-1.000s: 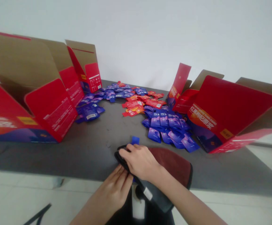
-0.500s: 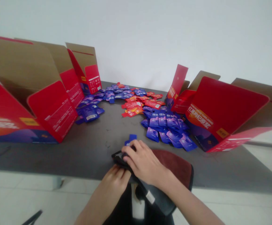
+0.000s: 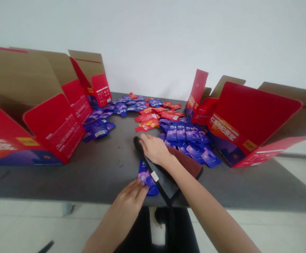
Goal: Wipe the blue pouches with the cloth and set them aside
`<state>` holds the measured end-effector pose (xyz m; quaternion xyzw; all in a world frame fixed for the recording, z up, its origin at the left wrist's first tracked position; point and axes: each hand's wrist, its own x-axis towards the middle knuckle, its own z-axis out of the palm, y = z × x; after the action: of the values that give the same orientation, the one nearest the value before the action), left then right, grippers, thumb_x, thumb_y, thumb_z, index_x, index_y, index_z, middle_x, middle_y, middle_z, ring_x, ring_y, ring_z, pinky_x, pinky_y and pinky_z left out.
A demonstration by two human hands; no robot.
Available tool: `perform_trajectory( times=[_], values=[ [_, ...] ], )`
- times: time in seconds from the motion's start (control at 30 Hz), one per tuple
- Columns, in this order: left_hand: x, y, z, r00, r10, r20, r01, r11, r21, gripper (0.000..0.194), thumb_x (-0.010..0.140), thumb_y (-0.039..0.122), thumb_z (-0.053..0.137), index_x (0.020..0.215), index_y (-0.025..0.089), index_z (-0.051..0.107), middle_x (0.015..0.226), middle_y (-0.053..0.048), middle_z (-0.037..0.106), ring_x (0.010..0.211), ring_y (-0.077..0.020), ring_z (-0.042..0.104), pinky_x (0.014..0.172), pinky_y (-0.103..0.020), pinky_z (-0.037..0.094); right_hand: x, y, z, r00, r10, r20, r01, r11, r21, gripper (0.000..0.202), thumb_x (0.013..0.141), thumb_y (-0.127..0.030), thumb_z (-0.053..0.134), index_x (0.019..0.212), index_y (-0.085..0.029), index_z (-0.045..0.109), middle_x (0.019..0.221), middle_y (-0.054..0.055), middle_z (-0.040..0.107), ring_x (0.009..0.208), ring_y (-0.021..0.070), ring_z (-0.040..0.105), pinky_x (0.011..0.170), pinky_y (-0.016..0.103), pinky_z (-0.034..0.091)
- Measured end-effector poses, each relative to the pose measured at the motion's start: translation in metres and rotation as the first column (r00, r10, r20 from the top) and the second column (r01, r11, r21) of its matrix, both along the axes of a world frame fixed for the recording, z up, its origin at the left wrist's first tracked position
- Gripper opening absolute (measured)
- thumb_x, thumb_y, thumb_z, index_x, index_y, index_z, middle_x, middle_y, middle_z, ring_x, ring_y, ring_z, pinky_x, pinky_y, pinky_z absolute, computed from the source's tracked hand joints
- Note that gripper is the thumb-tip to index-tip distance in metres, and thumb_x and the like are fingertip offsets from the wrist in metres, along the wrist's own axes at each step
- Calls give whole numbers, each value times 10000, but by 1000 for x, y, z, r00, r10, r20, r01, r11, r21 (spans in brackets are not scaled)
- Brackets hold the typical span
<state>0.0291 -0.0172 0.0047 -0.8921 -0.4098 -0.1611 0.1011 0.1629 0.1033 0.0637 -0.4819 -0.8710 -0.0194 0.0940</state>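
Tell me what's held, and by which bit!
The right hand holds the black-edged brown fabric piece by its far end. The left hand touches the flat blue-purple pouch near its left edge; gripping is unclear.

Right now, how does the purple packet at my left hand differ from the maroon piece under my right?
The purple packet is printed; the maroon piece has a plain maroon face and black edging. The packet is smaller than the maroon piece. Your left hand touches the packet; your right hand grips the maroon piece. Both are partly hidden.
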Motion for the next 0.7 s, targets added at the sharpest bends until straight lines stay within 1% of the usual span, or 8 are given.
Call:
perform_trajectory(
  times=[0.1,0.17,0.23,0.3,0.4,0.53,0.6,0.7],
  values=[
    [4,-1,2,999,10,-33,-11,999,-39,452,711,-54,319,1028,127,585,971,-89,667,922,-187,618,824,-311,506,6,-39,11,985,109,-135,-100,993,70,269,932,-282,228,958,-187,478,856,39,568,751,147,524,650,255,331],
    [6,-2,2,999,1,-53,-2,1000,-28,415,709,-51,331,958,126,612,858,-83,680,816,-197,642,780,-323,521,11,-62,7,965,249,-78,-249,968,7,210,909,-274,307,902,-193,500,814,29,558,726,143,512,648,258,326],
    [6,-2,0,999,-2,-42,3,1000,20,386,717,-41,330,912,116,624,792,-87,677,764,-208,646,760,-340,525,14,-70,-4,961,278,-12,-278,959,-54,191,899,-251,326,882,-194,508,794,25,553,697,136,512,632,256,327],
    [4,-2,-2,1000,-21,-20,23,997,79,379,738,-26,315,929,96,619,829,-109,675,813,-218,641,784,-347,515,13,-60,-17,959,279,40,-276,958,-74,197,900,-253,316,901,-205,507,811,24,558,704,139,525,617,255,330],
    [0,-1,-5,997,-80,-16,82,989,121,396,774,-7,285,1007,74,594,961,-141,661,928,-222,615,831,-341,493,8,-24,-28,972,216,95,-211,976,-61,235,913,-285,271,968,-232,493,849,27,571,717,159,552,582,256,332],
    [1,2,-5,998,-69,-2,69,997,42,413,768,-23,288,1041,91,576,1028,-134,647,970,-212,601,856,-337,482,3,11,-20,990,58,126,-52,997,-51,275,927,-309,231,1021,-224,474,883,41,589,718,171,567,576,257,332],
    [4,2,-4,999,-37,10,37,999,2,425,751,-37,291,1033,104,576,1014,-123,653,945,-204,611,835,-329,495,5,4,-6,998,29,64,-29,1000,0,269,929,-302,231,1002,-210,472,885,38,584,731,162,555,589,254,321],
    [7,1,-1,1000,-9,-12,8,998,-60,418,733,-48,318,1023,103,578,989,-129,656,922,-211,618,817,-337,501,9,-32,11,992,94,-84,-86,992,96,258,929,-271,225,958,-203,473,848,24,560,722,142,512,605,253,300]
  ],
)
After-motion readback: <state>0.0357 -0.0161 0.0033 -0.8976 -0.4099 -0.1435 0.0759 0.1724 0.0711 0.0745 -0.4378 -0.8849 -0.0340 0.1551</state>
